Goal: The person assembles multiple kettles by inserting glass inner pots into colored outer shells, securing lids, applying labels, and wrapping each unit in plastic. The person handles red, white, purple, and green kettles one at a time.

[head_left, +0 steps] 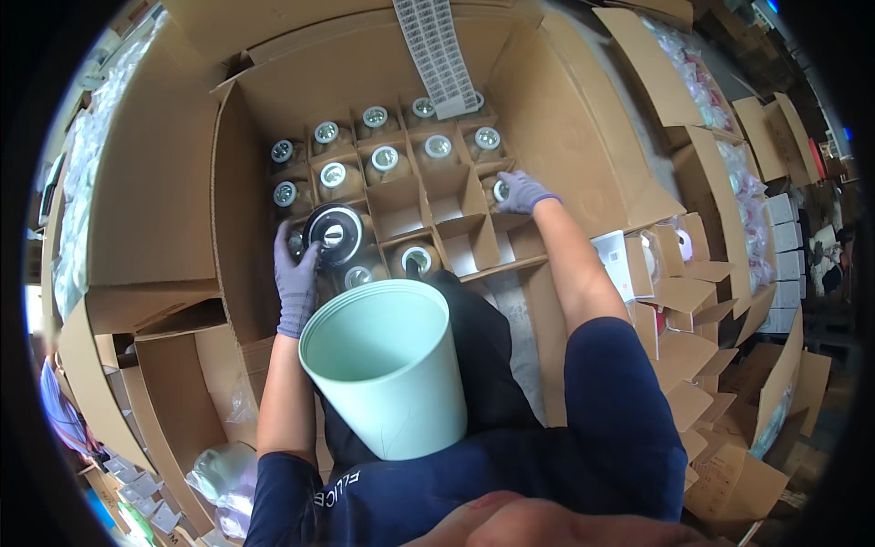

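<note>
A large cardboard box stands before me, split by cardboard dividers into cells. Glass jars with pale rims sit upright in many of the cells. My left hand, in a light purple glove, grips the edge of a round black lid with a silver centre, above the front left cells. At the right side of the grid my gloved right hand is closed around the top of a glass jar; its fingertips are partly hidden. A mint green bucket rests tilted on my lap.
A strip of printed labels hangs over the box's far edge. Open cartons crowd the right side, some with plastic-wrapped things. Another open carton at left has clear plastic bags near it.
</note>
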{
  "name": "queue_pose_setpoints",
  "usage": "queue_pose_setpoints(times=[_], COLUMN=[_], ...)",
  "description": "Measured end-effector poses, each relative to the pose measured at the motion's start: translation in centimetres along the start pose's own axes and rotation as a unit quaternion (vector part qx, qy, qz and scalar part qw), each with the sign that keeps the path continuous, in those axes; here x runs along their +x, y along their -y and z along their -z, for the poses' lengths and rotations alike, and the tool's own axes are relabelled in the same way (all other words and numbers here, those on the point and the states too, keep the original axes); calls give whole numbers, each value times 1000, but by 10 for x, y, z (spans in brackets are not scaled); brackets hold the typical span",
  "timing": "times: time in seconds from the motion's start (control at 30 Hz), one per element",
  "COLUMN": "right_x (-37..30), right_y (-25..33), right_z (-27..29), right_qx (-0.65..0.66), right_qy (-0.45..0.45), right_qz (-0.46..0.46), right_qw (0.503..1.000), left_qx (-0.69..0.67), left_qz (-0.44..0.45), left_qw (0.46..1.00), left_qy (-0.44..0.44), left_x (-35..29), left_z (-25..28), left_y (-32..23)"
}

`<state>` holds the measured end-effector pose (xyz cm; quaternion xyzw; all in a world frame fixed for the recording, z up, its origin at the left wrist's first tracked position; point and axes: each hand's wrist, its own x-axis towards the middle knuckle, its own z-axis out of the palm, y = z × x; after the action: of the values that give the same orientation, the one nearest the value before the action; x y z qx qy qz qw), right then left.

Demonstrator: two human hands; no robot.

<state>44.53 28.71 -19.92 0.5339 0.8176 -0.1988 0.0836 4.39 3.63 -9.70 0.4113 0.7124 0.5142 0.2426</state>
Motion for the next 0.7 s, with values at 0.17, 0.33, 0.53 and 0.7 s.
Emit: queue_pose_setpoints(times=[0.17,0.33,0.53,0.7], right_x=[4,-9,-167,-231], right_y=[22,23,153,245], right_z=[-10,13,252,281], right_qx=[29,-14,-89,6], right_qy=[-15,-179,-271,-454], right_qz=[-83,-81,129,289], right_qw=[996,980,950,843], left_qx=[-47,-1,126,-128], left_qz=[-74,-84,-309,-379], left_qw=[986,983,925,868], left_qy=[144,165,183,296], left_x=[-9,-18,0,1], left_z=[-8,3,-19,-44], left_y=[-23,-32,-157,-272])
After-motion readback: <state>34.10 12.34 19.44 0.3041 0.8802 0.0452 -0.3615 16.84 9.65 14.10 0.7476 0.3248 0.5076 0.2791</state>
